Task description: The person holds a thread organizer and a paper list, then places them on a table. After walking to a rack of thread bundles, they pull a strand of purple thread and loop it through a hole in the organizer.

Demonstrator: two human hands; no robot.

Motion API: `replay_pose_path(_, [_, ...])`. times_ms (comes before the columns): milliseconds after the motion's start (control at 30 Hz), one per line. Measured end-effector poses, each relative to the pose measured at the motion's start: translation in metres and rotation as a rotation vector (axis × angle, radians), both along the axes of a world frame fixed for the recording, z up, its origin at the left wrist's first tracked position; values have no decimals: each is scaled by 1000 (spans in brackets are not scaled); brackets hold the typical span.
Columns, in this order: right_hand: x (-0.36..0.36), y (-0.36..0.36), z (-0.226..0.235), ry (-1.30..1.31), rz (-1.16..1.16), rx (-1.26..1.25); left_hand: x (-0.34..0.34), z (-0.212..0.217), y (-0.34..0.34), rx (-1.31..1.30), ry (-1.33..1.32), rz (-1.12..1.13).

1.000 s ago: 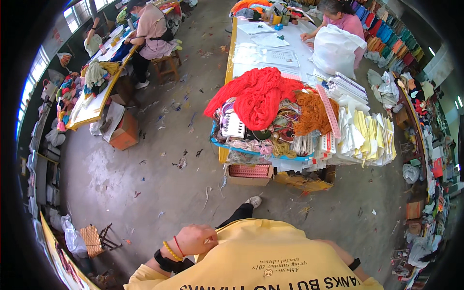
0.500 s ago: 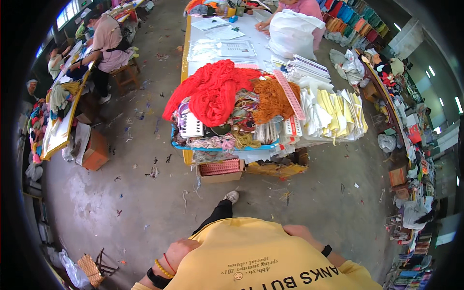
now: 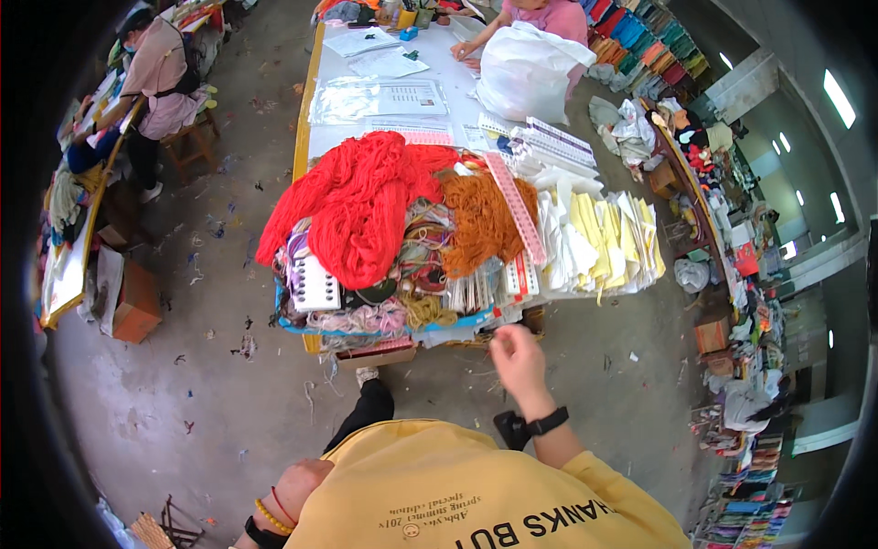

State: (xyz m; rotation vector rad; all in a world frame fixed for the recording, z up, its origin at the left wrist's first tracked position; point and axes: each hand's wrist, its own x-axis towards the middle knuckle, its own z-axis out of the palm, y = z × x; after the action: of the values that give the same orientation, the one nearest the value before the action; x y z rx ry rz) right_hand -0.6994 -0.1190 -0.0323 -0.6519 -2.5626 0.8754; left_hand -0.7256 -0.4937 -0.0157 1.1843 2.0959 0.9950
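Observation:
My right hand reaches forward at waist height, its fingers loosely curled in, with nothing seen in them. It is nearest the front of a blue-rimmed tray, apart from it in the picture. Heaped in the tray are red yarn, rust-brown yarn and small multicoloured skeins. A white card with a row of dark holes stands at the tray's left. My left hand hangs beside my yellow sweatshirt; the cloth hides its fingers.
Folded white and yellow papers lie right of the yarn, beside a long pink perforated strip. A large white bag stands on the table near a co-worker in pink. Cartons and yarn scraps lie on the floor.
My right hand has risen from the sweatshirt and stretched forward toward the tray. I have stepped closer, and the table sits further left in view. My left hand stays low at my side.

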Motion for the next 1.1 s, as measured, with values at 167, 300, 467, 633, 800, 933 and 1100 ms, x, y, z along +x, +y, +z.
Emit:
replay_pose_path(167, [-62, 95, -18, -257, -198, 269, -36, -15, 4, 51, -100, 97])
replay_pose_path(300, [-99, 130, -31, -423, -245, 468, -69, -20, 13, 36, -138, 154])
replay_pose_path(467, [-120, 162, -43, -606, -264, 447, -106, -5, 25, -2, -158, 129])
replay_pose_path(633, [-117, 181, -41, -354, -315, 159, -122, -8, 35, 60, -87, 144])
replay_pose_path(800, [-120, 172, -11, 74, -331, -785, -135, -2, 51, 26, -88, 139])
replay_pose_path(933, [-120, 179, 2, 55, -251, -997, -134, 7, 66, -28, -72, 154])
replay_pose_path(1100, [-127, 189, 13, 71, -163, -1032, -113, 8, 78, -18, -87, 236])
